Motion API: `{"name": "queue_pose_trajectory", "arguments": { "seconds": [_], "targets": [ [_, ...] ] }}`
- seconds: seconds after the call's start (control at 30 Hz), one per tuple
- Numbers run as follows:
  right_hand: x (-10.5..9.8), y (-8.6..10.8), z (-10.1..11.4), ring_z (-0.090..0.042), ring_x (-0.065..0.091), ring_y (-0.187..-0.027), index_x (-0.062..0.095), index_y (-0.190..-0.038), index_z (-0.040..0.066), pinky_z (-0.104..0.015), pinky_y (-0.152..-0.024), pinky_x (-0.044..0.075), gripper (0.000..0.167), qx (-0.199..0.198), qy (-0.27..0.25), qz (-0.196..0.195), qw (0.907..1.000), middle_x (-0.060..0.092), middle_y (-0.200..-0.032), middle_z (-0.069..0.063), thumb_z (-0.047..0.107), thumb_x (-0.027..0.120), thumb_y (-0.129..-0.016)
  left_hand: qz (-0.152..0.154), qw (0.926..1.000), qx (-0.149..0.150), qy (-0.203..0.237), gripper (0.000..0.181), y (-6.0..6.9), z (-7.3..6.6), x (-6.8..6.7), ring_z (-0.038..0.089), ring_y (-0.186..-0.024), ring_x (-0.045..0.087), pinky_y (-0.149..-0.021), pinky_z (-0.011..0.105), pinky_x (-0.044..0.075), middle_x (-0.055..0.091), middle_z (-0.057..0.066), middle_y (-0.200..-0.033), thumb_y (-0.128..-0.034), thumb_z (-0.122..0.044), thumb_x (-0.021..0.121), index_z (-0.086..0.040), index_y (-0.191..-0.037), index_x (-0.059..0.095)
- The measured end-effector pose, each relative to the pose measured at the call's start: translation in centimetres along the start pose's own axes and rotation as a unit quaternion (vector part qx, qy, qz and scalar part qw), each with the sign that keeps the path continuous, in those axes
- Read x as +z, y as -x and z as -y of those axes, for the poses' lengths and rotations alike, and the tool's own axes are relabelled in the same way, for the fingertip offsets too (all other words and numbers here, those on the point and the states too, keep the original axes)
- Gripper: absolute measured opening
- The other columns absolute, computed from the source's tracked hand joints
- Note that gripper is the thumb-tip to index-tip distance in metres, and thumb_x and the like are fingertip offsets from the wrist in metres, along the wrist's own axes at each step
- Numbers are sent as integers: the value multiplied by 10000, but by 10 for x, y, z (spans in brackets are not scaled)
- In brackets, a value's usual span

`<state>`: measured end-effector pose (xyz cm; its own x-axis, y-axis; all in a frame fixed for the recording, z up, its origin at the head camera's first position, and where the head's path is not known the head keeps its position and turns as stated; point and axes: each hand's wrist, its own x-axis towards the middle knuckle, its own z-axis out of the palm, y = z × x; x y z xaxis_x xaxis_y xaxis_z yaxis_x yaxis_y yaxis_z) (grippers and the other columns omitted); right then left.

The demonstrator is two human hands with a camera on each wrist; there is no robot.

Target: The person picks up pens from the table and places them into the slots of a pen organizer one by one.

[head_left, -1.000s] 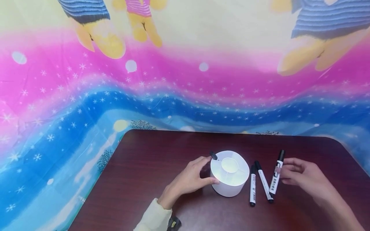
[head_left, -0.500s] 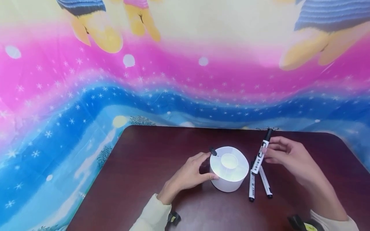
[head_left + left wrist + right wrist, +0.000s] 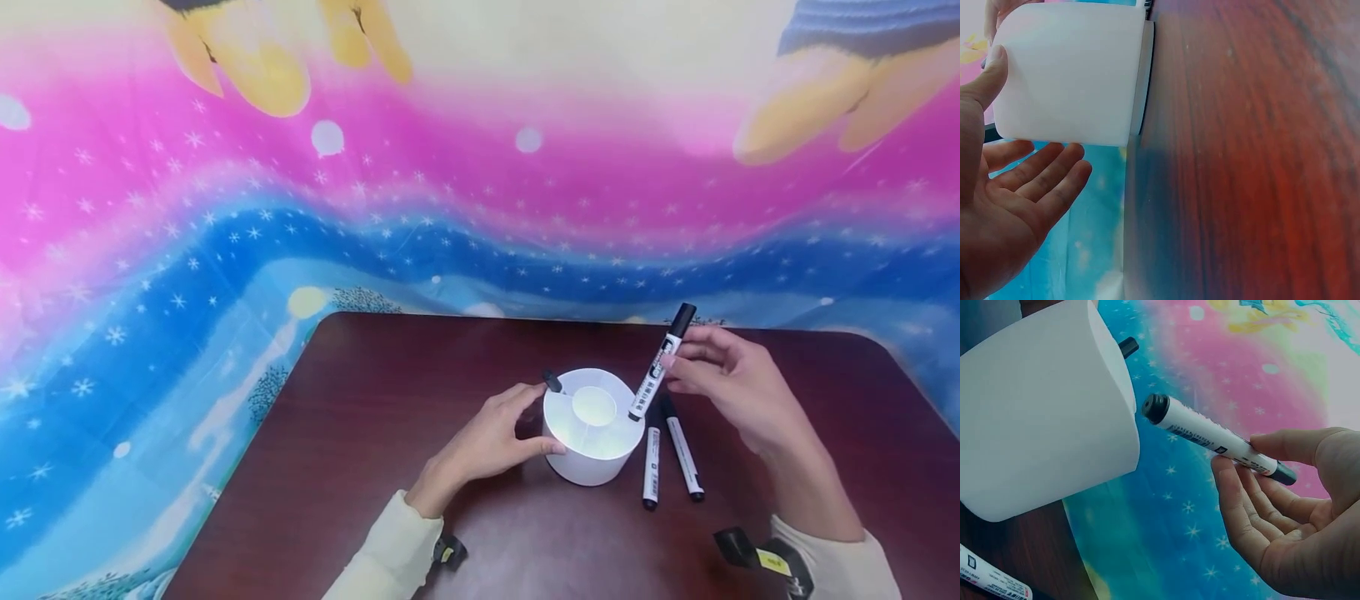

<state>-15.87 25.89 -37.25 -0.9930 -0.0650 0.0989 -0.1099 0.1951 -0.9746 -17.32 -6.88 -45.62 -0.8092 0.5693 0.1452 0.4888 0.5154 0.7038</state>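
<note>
A round white pen holder (image 3: 588, 458) with a central ring and dividers stands on the table. My left hand (image 3: 483, 446) holds its left side, thumb at the front and fingers toward the back; in the left wrist view the thumb and fingertips touch the white wall. A black pen end (image 3: 552, 382) sticks up from the holder's left compartment. My right hand (image 3: 742, 387) pinches a black-and-white marker (image 3: 654, 375) between thumb and fingers. This marker is tilted, its lower end over the holder's right rim; in the right wrist view a gap separates that end from the rim.
Two more markers lie on the table right of the holder, a left one (image 3: 651, 471) and a right one (image 3: 685, 454). The dark wooden table (image 3: 420, 375) ends at a colourful cloth backdrop (image 3: 450, 167). Black straps sit on both wrists.
My right hand has lifted the marker up and leftward from beside the other two markers to above the holder's right rim. The left hand stays on the holder. The head view has tilted slightly down.
</note>
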Motion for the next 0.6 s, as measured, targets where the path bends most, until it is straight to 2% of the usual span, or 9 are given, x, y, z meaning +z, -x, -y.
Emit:
{"name": "queue_pose_trajectory", "arguments": {
  "seconds": [0.27, 0.4, 0.6],
  "targets": [
    [-1, 3, -3, -73, 783, -862, 625, -1294, 121, -230, -753, 649, 323, -130, -287, -132, 9994, 749, -1033, 82, 31, 737, -1005, 15, 10000, 63, -44, 857, -1, -1, 0, 154, -1404, 597, -1172, 404, 520, 624, -27, -1496, -915, -535, 831, -206, -1624, 481],
    [2, 1, -5, -76, 786, -868, 621, -1285, 100, -242, -761, 653, 312, -61, -291, -93, 9995, 747, -1031, 77, 38, 742, -1004, 23, 10000, 39, -36, 864, -1, 0, 1, 145, -1402, 594, -1170, 403, 522, 623, -31, -1495, -917, -541, 827, -196, -1627, 476],
    [5, -2, -7, -93, 784, -869, 596, -1266, 51, -234, -768, 651, 291, 26, 58, -108, 9999, 726, -1016, 109, 55, 737, -1011, 50, 10000, -23, -53, 867, -1, 3, 1, 148, -1407, 588, -1174, 407, 518, 619, -32, -1499, -923, -552, 815, -197, -1633, 467]
  ]
}}
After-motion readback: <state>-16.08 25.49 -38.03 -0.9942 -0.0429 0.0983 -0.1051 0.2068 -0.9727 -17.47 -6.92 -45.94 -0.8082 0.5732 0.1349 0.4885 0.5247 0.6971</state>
